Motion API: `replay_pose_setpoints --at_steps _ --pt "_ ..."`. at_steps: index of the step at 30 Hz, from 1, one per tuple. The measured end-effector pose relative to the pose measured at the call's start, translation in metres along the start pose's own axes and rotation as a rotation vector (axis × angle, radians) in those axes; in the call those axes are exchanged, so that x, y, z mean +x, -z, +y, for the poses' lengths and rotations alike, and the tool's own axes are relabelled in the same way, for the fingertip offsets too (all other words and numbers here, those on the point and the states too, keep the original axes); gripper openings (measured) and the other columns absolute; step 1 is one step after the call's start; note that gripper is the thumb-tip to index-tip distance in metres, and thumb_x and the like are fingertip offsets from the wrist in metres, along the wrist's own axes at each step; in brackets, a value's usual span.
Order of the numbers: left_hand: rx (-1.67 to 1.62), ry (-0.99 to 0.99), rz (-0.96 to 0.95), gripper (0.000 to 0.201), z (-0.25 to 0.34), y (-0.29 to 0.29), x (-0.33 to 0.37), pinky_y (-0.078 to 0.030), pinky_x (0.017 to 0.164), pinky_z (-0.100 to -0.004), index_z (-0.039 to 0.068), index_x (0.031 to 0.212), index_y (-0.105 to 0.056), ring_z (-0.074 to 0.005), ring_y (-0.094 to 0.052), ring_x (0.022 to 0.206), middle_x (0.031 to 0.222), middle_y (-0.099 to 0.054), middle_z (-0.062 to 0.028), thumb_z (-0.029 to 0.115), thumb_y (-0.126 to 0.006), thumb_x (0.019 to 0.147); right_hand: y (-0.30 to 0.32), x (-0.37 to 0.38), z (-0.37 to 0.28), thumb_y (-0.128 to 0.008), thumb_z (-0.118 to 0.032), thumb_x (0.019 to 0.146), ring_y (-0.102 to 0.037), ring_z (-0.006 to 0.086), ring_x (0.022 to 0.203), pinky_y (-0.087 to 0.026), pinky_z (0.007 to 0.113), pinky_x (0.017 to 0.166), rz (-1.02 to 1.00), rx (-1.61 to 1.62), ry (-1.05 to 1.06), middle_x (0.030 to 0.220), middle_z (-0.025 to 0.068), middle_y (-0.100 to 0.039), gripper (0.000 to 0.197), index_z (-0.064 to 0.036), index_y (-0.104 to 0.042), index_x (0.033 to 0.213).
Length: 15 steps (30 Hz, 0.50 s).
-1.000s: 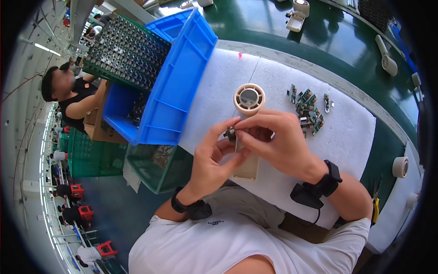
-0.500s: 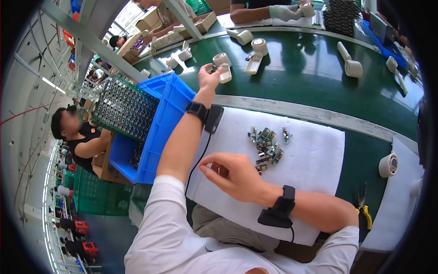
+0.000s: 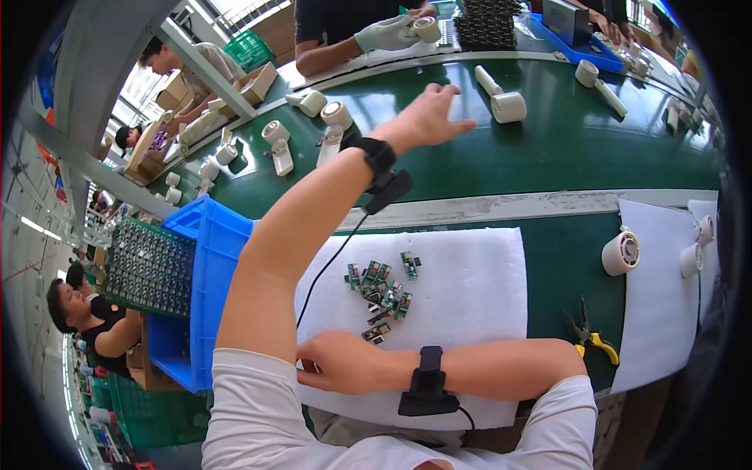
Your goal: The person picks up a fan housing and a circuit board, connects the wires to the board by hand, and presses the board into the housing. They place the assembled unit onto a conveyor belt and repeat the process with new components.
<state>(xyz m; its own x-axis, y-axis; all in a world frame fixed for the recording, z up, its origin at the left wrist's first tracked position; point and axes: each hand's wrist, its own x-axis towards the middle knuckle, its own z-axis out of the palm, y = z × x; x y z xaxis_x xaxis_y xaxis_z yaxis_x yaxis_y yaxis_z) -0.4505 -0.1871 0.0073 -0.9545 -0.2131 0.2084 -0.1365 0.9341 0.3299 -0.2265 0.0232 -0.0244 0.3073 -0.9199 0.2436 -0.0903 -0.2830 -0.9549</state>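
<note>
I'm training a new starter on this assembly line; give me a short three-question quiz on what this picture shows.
1. True or false: the left hand is stretched out over the green conveyor belt.
2. What lies in a small heap on the white foam mat? A) pliers B) small circuit boards C) tape rolls
3. Fill in: the right hand rests on the near edge of the mat, beside the blue ____.

Key: 1 true. 2 B, the small circuit boards. 3 crate.
</note>
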Motion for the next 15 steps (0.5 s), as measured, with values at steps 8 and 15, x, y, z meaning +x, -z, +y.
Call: replay_pose_setpoints --at_steps 8,15 --pt "0.402 -0.291 -0.119 0.076 0.068 -0.055 0.063 -0.045 0.106 -0.0516 0.017 0.145 -0.045 -0.0462 -0.048 0.128 0.138 -0.047 -0.026 0.031 -0.08 0.079 -0.001 -0.015 0.009 -0.062 -0.019 0.093 -0.063 0.0356 0.098 -0.05 0.044 0.084 0.208 -0.039 0.424 0.106 0.0165 -0.069 0.025 -0.0052 -0.067 0.113" --pt "0.139 0.041 0.042 0.06 0.057 -0.036 0.033 -0.055 0.09 -0.0451 0.007 0.126 -0.055 -0.0436 -0.064 0.106 0.124 -0.058 -0.0244 0.021 -0.08 0.074 0.024 -0.025 -0.007 -0.064 -0.019 0.092 -0.059 0.0362 0.107 -0.047 0.044 0.09 0.018 -0.167 0.331 0.116 0.0162 -0.066 0.028 -0.0057 -0.066 0.116"
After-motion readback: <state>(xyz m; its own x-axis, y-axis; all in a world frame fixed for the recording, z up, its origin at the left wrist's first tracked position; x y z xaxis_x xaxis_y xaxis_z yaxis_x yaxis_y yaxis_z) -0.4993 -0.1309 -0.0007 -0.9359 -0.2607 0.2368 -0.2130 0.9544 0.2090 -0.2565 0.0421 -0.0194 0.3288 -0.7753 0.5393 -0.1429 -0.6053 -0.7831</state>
